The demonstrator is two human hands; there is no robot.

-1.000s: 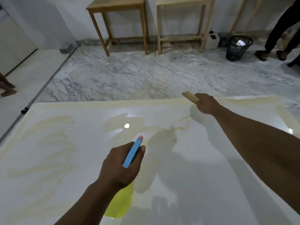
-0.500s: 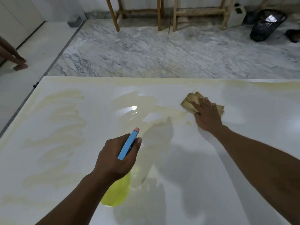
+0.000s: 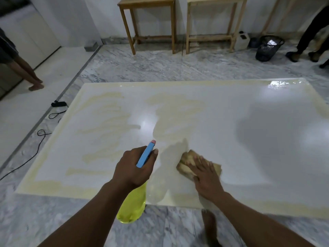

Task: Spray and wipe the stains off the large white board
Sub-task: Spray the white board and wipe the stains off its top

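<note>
Left hand (image 3: pixel 132 168) grips spray bottle (image 3: pixel 132 206); right hand (image 3: pixel 206 177), flat, presses cloth (image 3: pixel 187 162) onto board (image 3: pixel 231 132).

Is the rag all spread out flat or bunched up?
Bunched up: the tan rag shows thick folds under the right hand, which presses it on the white board.

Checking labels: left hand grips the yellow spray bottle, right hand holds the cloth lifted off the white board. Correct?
Not quite. In the head view the right hand presses the cloth flat on the white board, fingers straight, not lifted. The left hand does grip the yellow spray bottle.
</note>
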